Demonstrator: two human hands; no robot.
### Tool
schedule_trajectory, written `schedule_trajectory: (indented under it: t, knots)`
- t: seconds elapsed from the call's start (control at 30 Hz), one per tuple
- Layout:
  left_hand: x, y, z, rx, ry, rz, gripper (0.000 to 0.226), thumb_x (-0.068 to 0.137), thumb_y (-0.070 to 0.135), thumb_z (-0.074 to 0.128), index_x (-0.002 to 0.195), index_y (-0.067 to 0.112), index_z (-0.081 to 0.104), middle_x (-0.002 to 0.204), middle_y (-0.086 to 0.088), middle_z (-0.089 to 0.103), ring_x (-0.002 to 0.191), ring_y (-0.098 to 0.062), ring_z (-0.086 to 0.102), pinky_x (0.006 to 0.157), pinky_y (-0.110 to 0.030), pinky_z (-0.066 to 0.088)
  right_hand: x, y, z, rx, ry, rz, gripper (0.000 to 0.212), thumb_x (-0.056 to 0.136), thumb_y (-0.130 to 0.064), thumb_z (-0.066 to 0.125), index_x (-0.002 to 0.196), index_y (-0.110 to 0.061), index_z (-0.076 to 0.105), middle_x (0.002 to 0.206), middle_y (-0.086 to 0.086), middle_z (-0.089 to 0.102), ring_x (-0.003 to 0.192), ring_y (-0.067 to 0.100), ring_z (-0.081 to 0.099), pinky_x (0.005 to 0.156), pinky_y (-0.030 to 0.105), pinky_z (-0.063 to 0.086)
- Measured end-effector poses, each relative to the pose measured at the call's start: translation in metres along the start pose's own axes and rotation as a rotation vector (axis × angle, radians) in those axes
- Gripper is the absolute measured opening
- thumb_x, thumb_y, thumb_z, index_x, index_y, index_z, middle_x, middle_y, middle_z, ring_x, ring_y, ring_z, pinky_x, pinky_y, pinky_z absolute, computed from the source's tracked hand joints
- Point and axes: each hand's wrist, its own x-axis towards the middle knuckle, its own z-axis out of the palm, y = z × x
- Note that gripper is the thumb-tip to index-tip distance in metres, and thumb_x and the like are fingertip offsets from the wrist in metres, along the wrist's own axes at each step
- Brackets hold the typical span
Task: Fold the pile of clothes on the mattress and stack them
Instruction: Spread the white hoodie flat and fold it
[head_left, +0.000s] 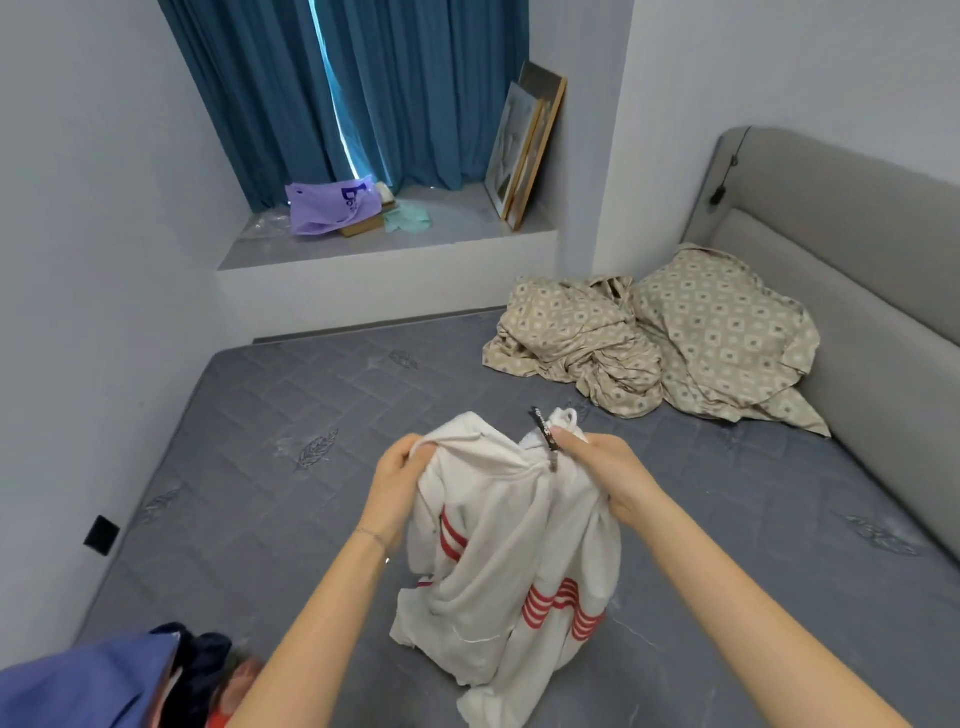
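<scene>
A white hooded garment with red stripes (504, 561) hangs bunched above the grey mattress (291, 493), its lower end touching the surface. My left hand (397, 480) grips its upper left edge. My right hand (605, 475) grips the top near a black zipper tag and a white drawstring. A pile of clothes (130, 680), blue, dark navy and red-orange pieces, lies at the mattress's near left corner, partly cut off by the frame edge.
Crumpled beige patterned bedding (654, 343) lies at the far right against the grey padded headboard (852, 270). A window ledge (395, 244) holds a purple bag (327, 205), green items and leaning picture frames (524, 145). White walls close in on the left.
</scene>
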Motion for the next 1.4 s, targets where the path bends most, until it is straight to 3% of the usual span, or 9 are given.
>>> schedule_trajectory:
  t: [0.1, 0.27, 0.43, 0.63, 0.8, 1.0, 1.1, 1.2, 1.4]
  knots:
    - [0.004, 0.017, -0.015, -0.065, 0.047, 0.037, 0.022, 0.096, 0.008, 0.048, 0.074, 0.009, 0.045, 0.070, -0.004, 0.036, 0.063, -0.010, 0.035, 0.057, -0.026, 0.028, -0.005, 0.001, -0.007, -0.094, 0.029, -0.068, 0.046, 0.087, -0.038, 0.068, 0.082, 0.007, 0.065, 0.076, 0.009, 0.063, 0.071, 0.017, 0.057, 0.061, 0.024, 0.042]
    - [0.005, 0.049, -0.044, -0.039, 0.162, 0.185, 0.025, 0.095, 0.005, 0.047, 0.071, 0.013, 0.048, 0.067, 0.004, 0.042, 0.063, -0.009, 0.037, 0.057, -0.025, 0.032, -0.032, -0.019, -0.002, -0.197, 0.101, -0.350, 0.039, 0.089, -0.029, 0.067, 0.061, -0.013, 0.045, 0.065, 0.004, 0.034, 0.060, 0.010, 0.032, 0.053, 0.025, 0.022]
    - [-0.004, 0.080, -0.064, -0.074, 0.236, 0.238, 0.025, 0.095, 0.005, 0.043, 0.075, 0.016, 0.052, 0.081, -0.003, 0.055, 0.076, -0.017, 0.052, 0.069, -0.032, 0.049, -0.059, -0.045, -0.002, -0.186, 0.160, -0.589, 0.029, 0.086, -0.019, 0.070, 0.062, -0.005, 0.063, 0.060, -0.004, 0.046, 0.060, 0.005, 0.039, 0.055, 0.022, 0.029]
    - [-0.044, 0.116, -0.062, -0.045, 0.308, 0.277, 0.028, 0.098, 0.011, 0.038, 0.073, 0.021, 0.043, 0.065, 0.002, 0.040, 0.057, -0.009, 0.033, 0.053, -0.026, 0.032, -0.101, -0.071, -0.004, -0.075, 0.180, -0.715, 0.028, 0.086, -0.019, 0.071, 0.072, 0.005, 0.066, 0.068, 0.002, 0.052, 0.065, 0.004, 0.043, 0.058, 0.019, 0.034]
    - [-0.100, 0.152, -0.038, 0.070, 0.410, 0.532, 0.028, 0.097, 0.010, 0.041, 0.073, 0.023, 0.046, 0.072, 0.011, 0.047, 0.065, 0.004, 0.041, 0.063, -0.011, 0.036, -0.146, -0.081, -0.007, -0.064, 0.151, -0.805, 0.037, 0.086, -0.024, 0.071, 0.074, 0.010, 0.063, 0.068, 0.006, 0.052, 0.067, 0.009, 0.046, 0.061, 0.025, 0.036]
    - [-0.161, 0.182, -0.017, 0.071, 0.515, 0.690, 0.027, 0.099, 0.018, 0.045, 0.074, 0.026, 0.049, 0.074, 0.014, 0.051, 0.072, 0.001, 0.045, 0.069, -0.012, 0.038, -0.212, -0.087, -0.038, 0.001, 0.139, -0.859, 0.027, 0.086, -0.020, 0.070, 0.076, 0.005, 0.069, 0.070, 0.003, 0.062, 0.068, 0.007, 0.054, 0.062, 0.017, 0.042]
    - [-0.186, 0.200, -0.011, 0.085, 0.547, 0.740, 0.027, 0.099, 0.017, 0.045, 0.073, 0.026, 0.048, 0.074, 0.015, 0.051, 0.071, 0.005, 0.045, 0.070, -0.010, 0.038, -0.237, -0.098, -0.047, 0.015, 0.145, -0.877, 0.017, 0.085, -0.019, 0.071, 0.071, -0.009, 0.072, 0.064, -0.011, 0.064, 0.065, 0.001, 0.056, 0.063, 0.014, 0.043]
    - [-0.191, 0.217, -0.017, 0.081, 0.575, 0.752, 0.027, 0.098, 0.020, 0.046, 0.072, 0.027, 0.048, 0.074, 0.015, 0.050, 0.073, -0.001, 0.045, 0.070, -0.013, 0.039, -0.249, -0.116, -0.047, 0.034, 0.135, -0.916, 0.017, 0.085, -0.019, 0.071, 0.068, -0.016, 0.071, 0.058, -0.017, 0.062, 0.061, -0.004, 0.054, 0.061, 0.011, 0.041]
    - [-0.138, 0.195, -0.025, 0.112, 0.525, 0.626, 0.025, 0.098, 0.018, 0.046, 0.075, 0.015, 0.052, 0.069, 0.012, 0.050, 0.061, 0.006, 0.044, 0.060, -0.009, 0.037, -0.192, -0.113, -0.026, -0.017, 0.112, -0.896, 0.026, 0.084, -0.022, 0.071, 0.071, 0.000, 0.068, 0.066, -0.004, 0.059, 0.065, 0.003, 0.052, 0.061, 0.019, 0.041]
